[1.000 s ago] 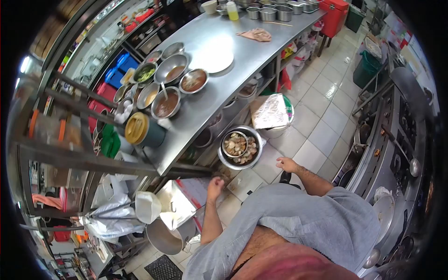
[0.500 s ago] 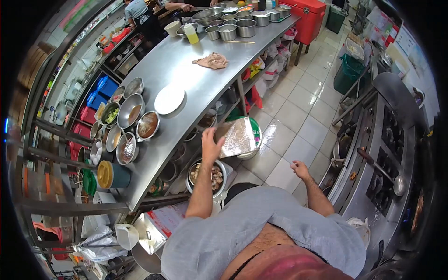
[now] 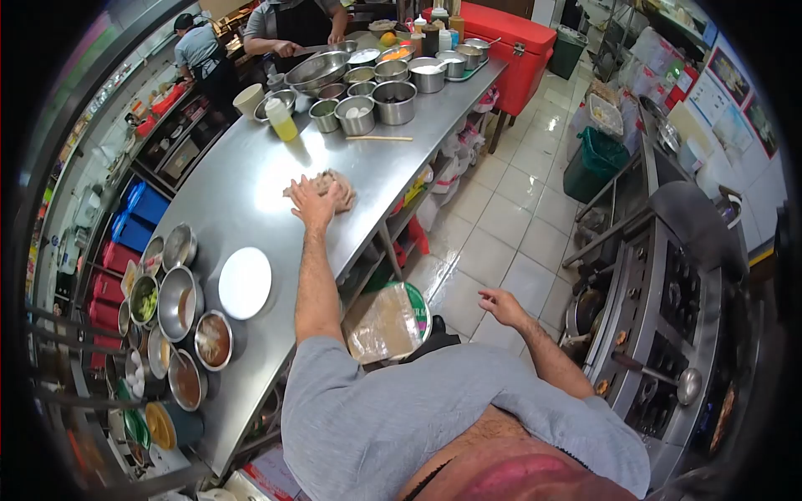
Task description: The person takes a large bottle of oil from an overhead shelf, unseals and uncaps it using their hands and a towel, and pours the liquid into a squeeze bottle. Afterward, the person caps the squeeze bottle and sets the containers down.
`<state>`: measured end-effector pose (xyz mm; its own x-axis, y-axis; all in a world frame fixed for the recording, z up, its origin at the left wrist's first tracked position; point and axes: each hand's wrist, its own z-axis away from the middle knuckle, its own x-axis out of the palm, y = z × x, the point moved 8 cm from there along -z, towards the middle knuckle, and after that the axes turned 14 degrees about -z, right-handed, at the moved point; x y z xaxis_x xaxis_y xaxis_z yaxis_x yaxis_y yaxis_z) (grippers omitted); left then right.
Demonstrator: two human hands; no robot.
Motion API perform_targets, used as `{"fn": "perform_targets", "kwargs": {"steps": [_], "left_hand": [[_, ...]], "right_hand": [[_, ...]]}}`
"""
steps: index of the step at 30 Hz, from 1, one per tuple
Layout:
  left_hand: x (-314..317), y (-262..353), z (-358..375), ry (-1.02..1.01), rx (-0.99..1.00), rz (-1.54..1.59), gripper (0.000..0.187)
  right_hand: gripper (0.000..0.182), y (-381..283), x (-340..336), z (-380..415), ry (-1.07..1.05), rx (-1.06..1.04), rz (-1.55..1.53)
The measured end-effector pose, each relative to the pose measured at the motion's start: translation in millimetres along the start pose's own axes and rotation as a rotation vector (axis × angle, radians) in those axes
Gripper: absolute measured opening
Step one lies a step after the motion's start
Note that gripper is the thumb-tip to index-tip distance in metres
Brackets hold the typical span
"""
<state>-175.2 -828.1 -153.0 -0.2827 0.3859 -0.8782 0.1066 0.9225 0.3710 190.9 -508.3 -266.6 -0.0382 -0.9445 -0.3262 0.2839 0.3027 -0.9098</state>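
Note:
My left hand [image 3: 315, 204] reaches over the steel table and lies on a crumpled beige cloth [image 3: 344, 199], its fingers spread across the near left side. Some of the cloth is hidden under the hand. Over the floor, beside the stove, my right hand [image 3: 502, 307] hangs in the air with nothing in it, fingers loosely apart. A white plate [image 3: 246, 282] lies on the table, nearer to me than the cloth. Beyond the cloth is a thin wooden stick [image 3: 380, 139].
Steel bowls [image 3: 180, 302] of food line the table's left side. Several metal pots [image 3: 393, 102] and a yellow squeeze bottle [image 3: 282, 123] stand at the far end, where a co-worker [image 3: 294, 25] works. To my right, a ladle [image 3: 687, 386] rests on the stove. A foil-topped box [image 3: 384, 324] sits low beside the table.
My left hand has moved from above the foil-topped box up to the cloth on the table. My view has shifted forward. The right hand stays empty beside the stove.

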Motion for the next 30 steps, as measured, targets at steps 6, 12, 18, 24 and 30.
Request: {"fn": "perform_targets", "kwargs": {"steps": [6,12,18,24,30], "left_hand": [[78,2,-50,-0.239,-0.195,-0.043,0.089],[87,62,-21,-0.108,0.028,-0.257,0.075],[106,118,1,-0.107,0.138,-0.269,0.075],[130,166,-28,-0.122,0.080,-0.237,0.075],[144,176,-57,-0.043,-0.057,-0.284,0.071]], "right_hand": [[0.031,-121,-29,-152,-0.049,-0.415,0.213],[0.032,-192,-22,-289,-0.029,-0.618,0.324],[0.034,-214,-5,-400,0.033,-0.717,0.462],[0.022,-199,-13,-474,0.000,-0.867,0.439],[0.030,-201,-31,-474,-0.142,-1.019,0.335]]}}
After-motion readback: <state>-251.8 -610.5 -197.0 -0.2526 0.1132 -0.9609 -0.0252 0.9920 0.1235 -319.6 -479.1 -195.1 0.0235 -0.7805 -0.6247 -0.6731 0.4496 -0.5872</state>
